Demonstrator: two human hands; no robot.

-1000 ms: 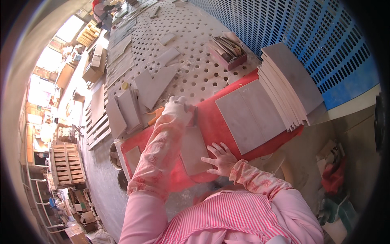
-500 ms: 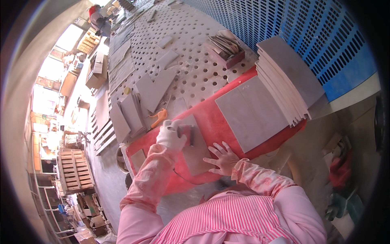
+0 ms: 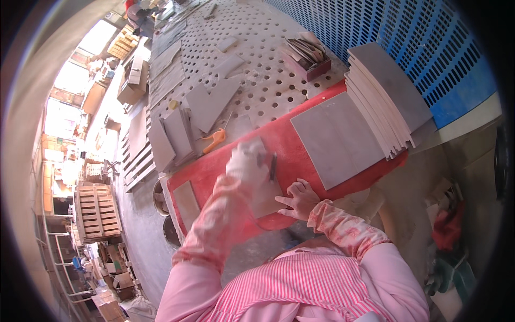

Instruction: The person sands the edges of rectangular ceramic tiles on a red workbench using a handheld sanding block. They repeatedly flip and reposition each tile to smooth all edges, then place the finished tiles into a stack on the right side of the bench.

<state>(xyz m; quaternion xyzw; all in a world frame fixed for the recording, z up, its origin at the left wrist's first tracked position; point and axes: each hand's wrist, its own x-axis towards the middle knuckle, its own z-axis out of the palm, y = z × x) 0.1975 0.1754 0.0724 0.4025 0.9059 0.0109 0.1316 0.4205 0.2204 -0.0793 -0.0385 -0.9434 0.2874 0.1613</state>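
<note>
My left hand [image 3: 248,161], in a white glove and smeared by motion, is closed round a dark hand sander [image 3: 273,167]. Only the sander's edge shows at the right of the glove; the rest is hidden. Beneath it, a narrow grey board [image 3: 268,199] lies on the red-covered end [image 3: 284,152] of the table. My right hand [image 3: 301,199] is at the board's near right edge, with some fingers stretched apart and others bent. It holds nothing; whether it presses on the board is hard to tell.
A large grey panel [image 3: 338,140] lies right, beside a fanned stack of panels [image 3: 378,102] and a blue slatted wall [image 3: 424,51]. An orange-handled tool [image 3: 214,140], leaning panels [image 3: 177,134] and a pink box of sheets [image 3: 306,61] sit on the holed table [image 3: 252,48]. Another person [image 3: 140,19] stands far left.
My left hand has moved right and slightly up over the board with the sander. My right hand's fingers, spread flat before, are now partly bent. The whole view has shifted slightly.
</note>
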